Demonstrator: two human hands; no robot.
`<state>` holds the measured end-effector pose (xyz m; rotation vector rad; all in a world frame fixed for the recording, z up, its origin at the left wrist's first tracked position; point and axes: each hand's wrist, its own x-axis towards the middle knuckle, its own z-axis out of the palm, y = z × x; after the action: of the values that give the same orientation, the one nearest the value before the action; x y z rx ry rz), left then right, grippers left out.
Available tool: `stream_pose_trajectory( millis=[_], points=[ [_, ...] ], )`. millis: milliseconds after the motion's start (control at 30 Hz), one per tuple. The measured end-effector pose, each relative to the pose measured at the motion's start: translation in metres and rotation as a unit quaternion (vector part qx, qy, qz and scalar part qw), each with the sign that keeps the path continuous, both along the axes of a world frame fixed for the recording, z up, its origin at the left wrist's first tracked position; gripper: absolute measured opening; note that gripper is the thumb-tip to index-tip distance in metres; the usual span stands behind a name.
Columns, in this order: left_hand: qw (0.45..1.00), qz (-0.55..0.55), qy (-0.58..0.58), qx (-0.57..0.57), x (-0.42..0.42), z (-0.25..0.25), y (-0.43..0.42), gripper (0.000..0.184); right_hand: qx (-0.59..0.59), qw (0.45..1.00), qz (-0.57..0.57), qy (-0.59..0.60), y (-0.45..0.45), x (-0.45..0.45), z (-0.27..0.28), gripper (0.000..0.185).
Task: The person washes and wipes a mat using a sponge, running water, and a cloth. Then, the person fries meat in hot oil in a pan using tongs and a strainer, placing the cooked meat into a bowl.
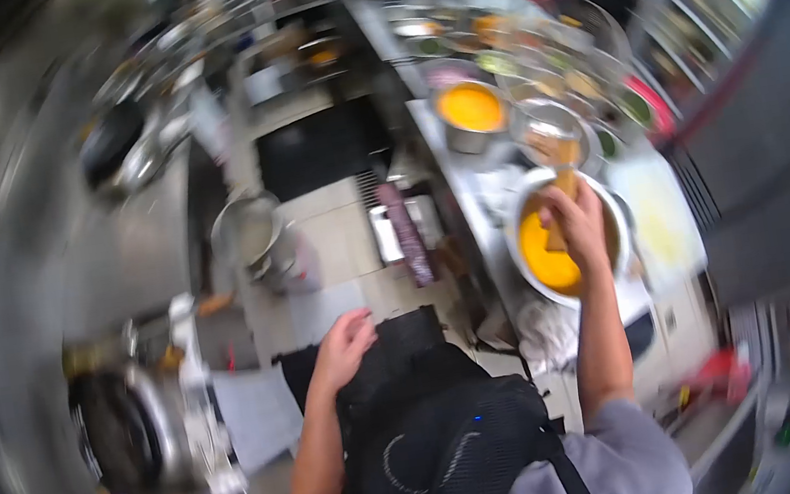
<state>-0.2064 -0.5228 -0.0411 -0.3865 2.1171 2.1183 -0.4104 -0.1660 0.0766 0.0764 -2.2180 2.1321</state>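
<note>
My right hand [575, 217] is closed around a wooden paddle [566, 184], held over a large white pot [617, 234] on the right-hand counter. Orange-yellow liquid [546, 261] fills the lower part of the pot, and the paddle's lower end reaches toward it. My left hand [344, 348] hangs in the air above the floor at centre, its fingers loosely bent and apart, touching nothing. Beyond the pot stands a metal pot [474, 140] with similar orange liquid.
Bowls with food crowd the back of the right counter. A white cutting board [657, 210] lies right of the pot, a crumpled cloth [548, 332] below it. Metal containers [257, 236] stand at centre left. A large pan [123, 432] is at lower left. Black mats lie on the floor.
</note>
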Motion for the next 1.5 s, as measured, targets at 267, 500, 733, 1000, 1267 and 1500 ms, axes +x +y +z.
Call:
stream_pose_trajectory(
  millis=[267,500,733,1000,1267,1500],
  points=[
    [0.991,0.032,0.119,0.057,0.041,0.075,0.0,0.042,-0.196,0.887,0.407,-0.1,-0.206,0.093,-0.035,0.04],
    [0.879,0.332,0.34,-0.043,0.157,0.077,-0.038,0.05,-0.131,0.717,0.679,-0.09,-0.358,0.236,-0.023,0.045],
    [0.69,0.665,0.279,-0.068,0.324,0.029,-0.099,0.031,0.017,0.578,0.812,0.071,-0.417,0.344,-0.032,0.055],
    [0.335,0.893,0.298,-0.026,0.472,-0.038,-0.166,0.029,0.135,0.558,0.818,0.028,-0.402,0.34,-0.107,0.037],
    [0.231,0.953,0.191,-0.033,0.524,-0.071,-0.169,0.034,0.261,0.641,0.715,0.097,-0.377,0.242,-0.129,0.042],
    [0.421,0.877,0.23,0.011,0.43,-0.115,-0.094,0.04,0.356,0.735,0.561,0.132,-0.334,0.105,-0.11,0.04]
  ],
)
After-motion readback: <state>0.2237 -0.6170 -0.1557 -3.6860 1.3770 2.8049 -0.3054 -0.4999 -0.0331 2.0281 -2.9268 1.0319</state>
